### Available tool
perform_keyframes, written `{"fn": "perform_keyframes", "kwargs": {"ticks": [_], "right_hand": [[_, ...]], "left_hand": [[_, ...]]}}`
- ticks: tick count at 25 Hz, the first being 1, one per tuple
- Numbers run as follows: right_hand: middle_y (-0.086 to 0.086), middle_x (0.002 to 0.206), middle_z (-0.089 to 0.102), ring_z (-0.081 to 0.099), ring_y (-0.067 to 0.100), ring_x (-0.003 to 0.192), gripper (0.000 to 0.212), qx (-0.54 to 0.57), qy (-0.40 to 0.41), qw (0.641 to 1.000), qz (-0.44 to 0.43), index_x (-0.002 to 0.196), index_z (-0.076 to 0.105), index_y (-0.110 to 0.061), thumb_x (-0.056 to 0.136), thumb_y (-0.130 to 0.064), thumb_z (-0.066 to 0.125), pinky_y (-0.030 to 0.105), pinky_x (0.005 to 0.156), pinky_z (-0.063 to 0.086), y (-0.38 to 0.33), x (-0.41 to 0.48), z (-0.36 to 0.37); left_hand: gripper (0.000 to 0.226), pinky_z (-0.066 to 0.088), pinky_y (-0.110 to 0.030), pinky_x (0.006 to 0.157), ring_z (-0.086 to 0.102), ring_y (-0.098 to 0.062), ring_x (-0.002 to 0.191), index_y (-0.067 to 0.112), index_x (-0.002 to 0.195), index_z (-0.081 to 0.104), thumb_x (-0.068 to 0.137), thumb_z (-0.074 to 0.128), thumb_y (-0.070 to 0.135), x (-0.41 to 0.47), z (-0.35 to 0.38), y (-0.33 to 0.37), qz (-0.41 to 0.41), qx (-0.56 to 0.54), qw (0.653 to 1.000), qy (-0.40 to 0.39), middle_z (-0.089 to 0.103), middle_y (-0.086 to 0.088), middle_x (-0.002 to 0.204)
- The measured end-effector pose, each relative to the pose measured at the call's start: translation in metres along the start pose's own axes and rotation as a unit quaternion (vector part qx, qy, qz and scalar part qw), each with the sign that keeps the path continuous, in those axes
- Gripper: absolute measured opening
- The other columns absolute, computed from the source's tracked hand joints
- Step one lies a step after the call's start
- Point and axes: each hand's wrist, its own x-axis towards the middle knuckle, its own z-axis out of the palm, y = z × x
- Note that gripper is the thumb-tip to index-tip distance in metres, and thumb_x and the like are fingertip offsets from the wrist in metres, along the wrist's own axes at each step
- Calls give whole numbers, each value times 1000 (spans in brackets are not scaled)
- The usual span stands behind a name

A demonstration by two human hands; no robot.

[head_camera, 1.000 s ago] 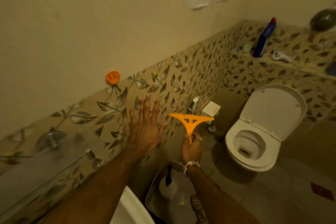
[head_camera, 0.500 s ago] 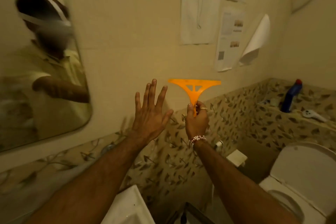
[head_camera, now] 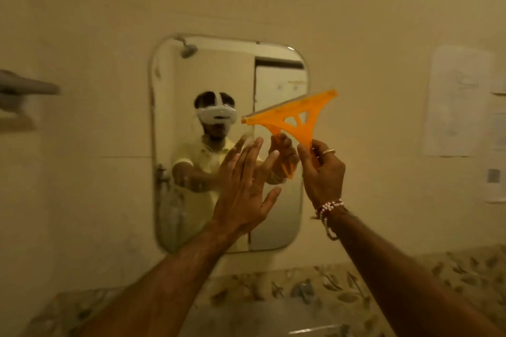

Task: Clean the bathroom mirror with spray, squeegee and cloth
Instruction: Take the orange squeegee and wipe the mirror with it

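A rounded rectangular mirror (head_camera: 175,107) hangs on the cream wall straight ahead and reflects a person wearing a white headset. My right hand (head_camera: 321,172) grips the handle of an orange squeegee (head_camera: 294,117), whose blade tilts up to the right in front of the mirror's right edge. My left hand (head_camera: 243,189) is raised flat with fingers spread before the mirror's lower middle, holding nothing. Whether it touches the glass I cannot tell. No spray bottle or cloth is in view.
Papers (head_camera: 456,101) are stuck to the wall at the right. A grey shelf or fixture (head_camera: 24,87) juts out at the left edge. A leaf-patterned tile band (head_camera: 342,290) runs below the mirror, with a tap (head_camera: 315,330) at the bottom edge.
The view swung left from the toilet corner to face the mirror. Both hands rose with it, and the squeegee now tilts up in front of the mirror's right side.
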Motion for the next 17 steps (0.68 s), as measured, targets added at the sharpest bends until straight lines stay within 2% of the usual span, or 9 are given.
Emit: {"fn": "perform_keyframes", "kwargs": {"ticks": [3,5,7,9,11,13,15,17], "right_hand": [[-6,80,68,60,9,64,54,-2,-9,997,-81,111,71,-17,89,-61,49,19,57,47,-50,21,47],[-6,74,67,54,4,55,51,-26,-25,989,-142,110,71,-16,91,-59,50,12,53,38,-80,37,74],[0,78,73,53,6,55,45,-60,-52,978,-194,111,70,-16,93,-54,53,11,52,36,-109,51,98],[3,80,74,55,10,56,42,-98,-70,964,-236,109,70,-17,95,-52,53,12,53,37,-130,66,116],[1,82,74,61,16,60,42,-143,-101,952,-252,109,70,-20,96,-55,49,18,53,42,-148,79,128],[-1,81,73,63,17,63,42,-181,-127,938,-268,111,69,-24,97,-55,46,19,52,38,-160,92,136],[-2,80,71,60,16,63,41,-206,-145,922,-294,112,69,-25,98,-54,44,17,51,30,-166,100,142],[-2,83,70,62,17,67,42,-217,-162,911,-310,115,68,-25,99,-54,42,21,55,37,-170,104,145]], "left_hand": [[72,18,-56,127,6,-27,161,28,164,20,101,47,50,-11,-38,-48,-2,34,999,25,8,-8,174],[69,13,-52,129,7,-26,161,27,164,23,102,43,52,-18,-58,-74,-14,68,997,38,10,-7,174],[68,10,-51,129,8,-25,161,25,164,24,104,34,55,-25,-74,-97,-29,99,994,35,10,-7,174],[67,15,-53,128,10,-24,161,24,164,25,105,31,56,-30,-85,-112,-41,133,990,38,11,-7,174],[68,23,-56,125,10,-23,161,25,164,24,104,35,55,-35,-91,-123,-55,152,986,49,10,-7,174],[69,27,-59,123,9,-21,161,27,164,20,103,37,54,-36,-95,-132,-61,155,984,63,7,-6,175],[70,26,-58,123,6,-18,161,32,164,15,102,38,55,-36,-97,-137,-71,150,983,73,4,-3,175],[72,23,-57,124,6,-18,161,36,164,12,101,41,55,-33,-96,-139,-81,140,983,83,4,-3,175]]}}
